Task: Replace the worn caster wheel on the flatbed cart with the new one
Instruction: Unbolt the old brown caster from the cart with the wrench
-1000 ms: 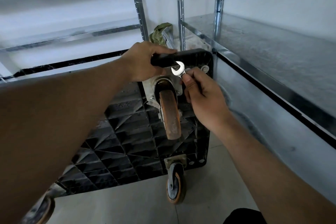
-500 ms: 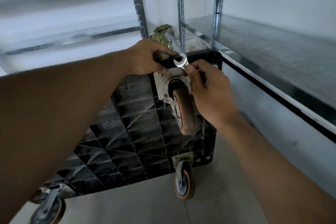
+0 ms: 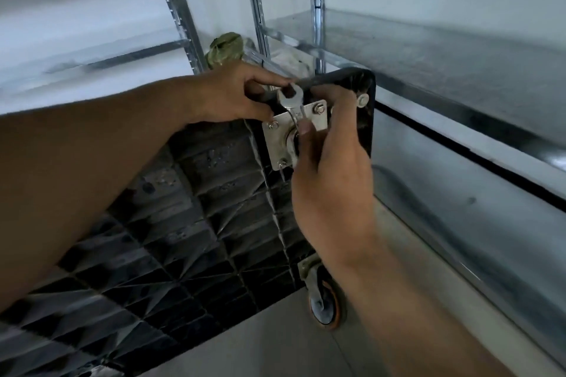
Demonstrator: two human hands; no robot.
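The black flatbed cart (image 3: pixel 196 242) stands tipped on its side, its ribbed underside facing me. At its upper corner sits the caster's silver mounting plate (image 3: pixel 277 144) with bolts at the corners; my right hand hides its wheel. My left hand (image 3: pixel 235 95) grips the cart's top edge beside the plate. My right hand (image 3: pixel 330 168) pinches a small silver open-end wrench (image 3: pixel 291 99), its jaw pointing up above the plate.
A second caster with an orange wheel (image 3: pixel 326 300) hangs at the cart's lower corner above the pale floor. Metal shelving runs along the right (image 3: pixel 428 76) and behind on the left (image 3: pixel 171 9). A green crumpled cloth (image 3: pixel 225 50) lies behind the cart.
The view has come closer and shifted left. My right hand has slid over the caster, hiding the worn wheel, and the wrench jaw now stands above the plate's top edge.
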